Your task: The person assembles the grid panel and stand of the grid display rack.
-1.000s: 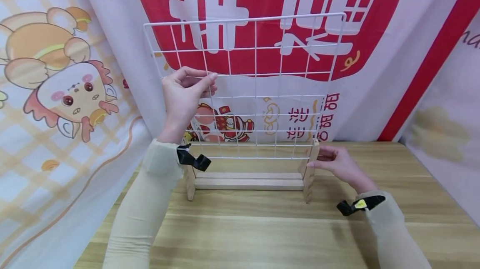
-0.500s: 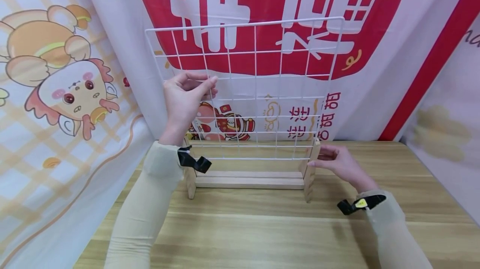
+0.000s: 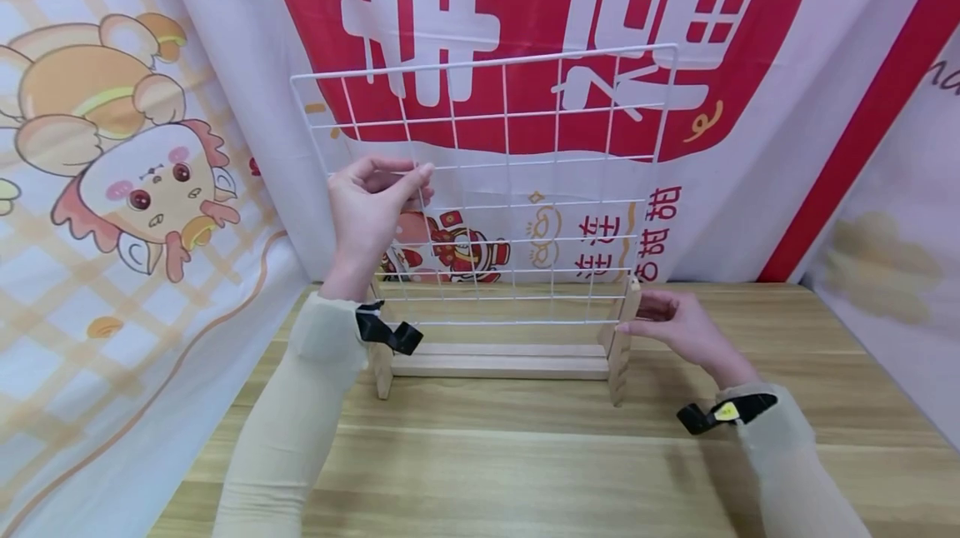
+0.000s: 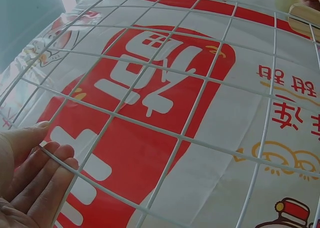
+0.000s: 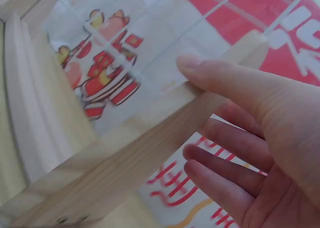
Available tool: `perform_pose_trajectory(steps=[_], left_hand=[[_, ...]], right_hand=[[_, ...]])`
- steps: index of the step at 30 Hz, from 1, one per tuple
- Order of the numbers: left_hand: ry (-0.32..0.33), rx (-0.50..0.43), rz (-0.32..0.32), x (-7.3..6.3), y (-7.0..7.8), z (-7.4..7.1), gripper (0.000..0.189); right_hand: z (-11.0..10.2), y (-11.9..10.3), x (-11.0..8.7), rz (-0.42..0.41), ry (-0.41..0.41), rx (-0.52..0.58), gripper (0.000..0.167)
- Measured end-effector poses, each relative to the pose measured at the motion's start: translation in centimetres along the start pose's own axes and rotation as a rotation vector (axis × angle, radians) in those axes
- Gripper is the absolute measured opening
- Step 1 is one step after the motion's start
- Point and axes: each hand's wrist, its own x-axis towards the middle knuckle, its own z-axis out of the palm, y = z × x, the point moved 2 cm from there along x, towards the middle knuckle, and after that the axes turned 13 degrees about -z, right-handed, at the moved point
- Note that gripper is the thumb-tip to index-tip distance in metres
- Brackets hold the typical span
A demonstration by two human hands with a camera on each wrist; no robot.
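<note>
A white wire grid panel point(image 3: 504, 115) stands upright, its lower end between the side posts of a pale wooden stand point(image 3: 498, 366). My left hand point(image 3: 367, 205) grips the grid near its left edge; in the left wrist view the thumb point(image 4: 25, 138) and fingers close round a wire from opposite sides. At the stand's right post point(image 3: 621, 342), my right hand point(image 3: 678, 328) holds the upper part. The right wrist view shows that thumb point(image 5: 200, 68) on the post's edge, other fingers loosely bent behind. My left wrist partly hides the left post point(image 3: 382, 380).
Stand and hands are over a wood-grain tabletop point(image 3: 480, 471). Behind hangs a white cloth with a red printed panel point(image 3: 525, 13). A patterned cloth point(image 3: 135, 338) with a cartoon animal covers the left side, and a pale cloth point(image 3: 885, 271) borders the right.
The grid has slid down between the posts, its top edge sinking, with my left hand lowering along with it. My right hand and the stand stay about where they were.
</note>
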Motion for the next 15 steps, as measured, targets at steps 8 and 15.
perform_pose_trajectory(steps=[8,15], left_hand=[[-0.002,-0.009,0.012,-0.2,-0.2,-0.2,0.03],[0.001,-0.001,-0.006,-0.2,-0.4,-0.4,0.031]], right_hand=[[-2.7,-9.5,1.8,-0.124,0.293,-0.031,0.05],[-4.0,-16.7,5.1,-0.182,0.538,-0.078,0.047]])
